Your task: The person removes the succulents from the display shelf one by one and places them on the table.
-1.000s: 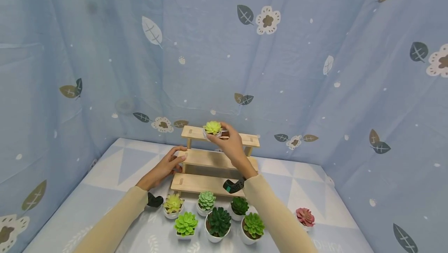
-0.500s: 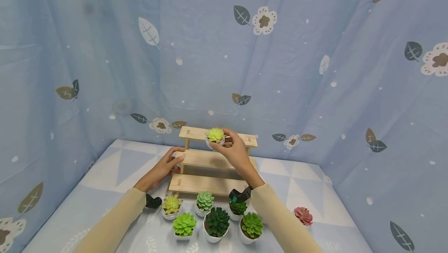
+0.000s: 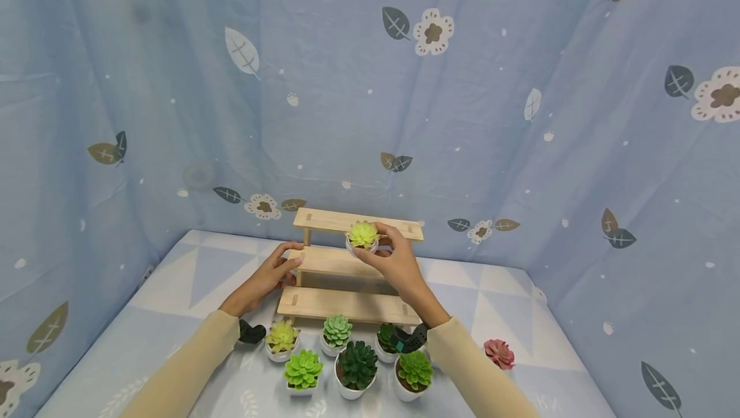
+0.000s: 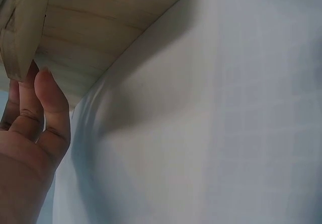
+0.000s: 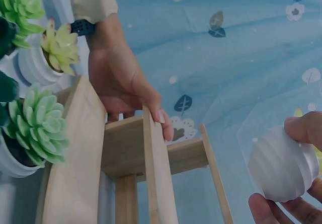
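In the head view, my right hand (image 3: 401,268) holds a small succulent (image 3: 363,234) with yellow-green leaves in a white pot, raised in front of the top board of a three-tier wooden stand (image 3: 329,261). Its ribbed white pot (image 5: 279,166) shows in the right wrist view, pinched by thumb and fingers and apart from the boards. My left hand (image 3: 266,280) grips the left end of the middle board. Seen from the right wrist, that left hand (image 5: 118,78) has its thumb over the board; in the left wrist view its fingers (image 4: 53,100) curl at the wood's edge.
Several potted succulents stand before the stand, among them a dark green one (image 3: 357,365), a pale green one (image 3: 337,330) and a yellowish one (image 3: 282,336). A red succulent (image 3: 499,354) stands apart at the right. A patterned curtain (image 3: 324,116) hangs behind.
My right hand has brought the potted succulent down and slightly right, from the top board's height to over the middle board. The left hand keeps its grip on the stand.
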### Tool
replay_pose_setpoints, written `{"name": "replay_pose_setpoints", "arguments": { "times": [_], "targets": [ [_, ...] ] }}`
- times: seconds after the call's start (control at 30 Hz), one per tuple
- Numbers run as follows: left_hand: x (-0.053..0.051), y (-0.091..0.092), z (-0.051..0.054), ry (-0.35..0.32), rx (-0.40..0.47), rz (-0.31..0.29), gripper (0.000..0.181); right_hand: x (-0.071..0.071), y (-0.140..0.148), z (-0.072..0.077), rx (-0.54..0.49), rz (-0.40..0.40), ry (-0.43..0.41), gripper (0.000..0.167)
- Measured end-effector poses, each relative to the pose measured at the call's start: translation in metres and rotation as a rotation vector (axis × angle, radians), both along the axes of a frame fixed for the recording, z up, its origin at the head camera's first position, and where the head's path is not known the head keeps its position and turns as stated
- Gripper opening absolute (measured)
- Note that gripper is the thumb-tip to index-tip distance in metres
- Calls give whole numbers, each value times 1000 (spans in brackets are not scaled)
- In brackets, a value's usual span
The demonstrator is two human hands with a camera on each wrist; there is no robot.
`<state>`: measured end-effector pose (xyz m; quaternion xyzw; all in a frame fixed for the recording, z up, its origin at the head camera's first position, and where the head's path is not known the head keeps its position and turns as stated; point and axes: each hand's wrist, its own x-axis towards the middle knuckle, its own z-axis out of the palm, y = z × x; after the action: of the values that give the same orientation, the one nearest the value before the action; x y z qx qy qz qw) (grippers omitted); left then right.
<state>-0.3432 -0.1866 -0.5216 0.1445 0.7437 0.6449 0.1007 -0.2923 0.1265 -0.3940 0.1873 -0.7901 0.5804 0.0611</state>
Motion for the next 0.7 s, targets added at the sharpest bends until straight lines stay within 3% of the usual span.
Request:
{"name": "replay_pose_setpoints", "arguments": {
  "times": [0.7],
  "targets": [
    [2, 1, 1, -12, -13, 17, 53, 25, 19, -12, -7, 3, -53, 71]
  ]
}}
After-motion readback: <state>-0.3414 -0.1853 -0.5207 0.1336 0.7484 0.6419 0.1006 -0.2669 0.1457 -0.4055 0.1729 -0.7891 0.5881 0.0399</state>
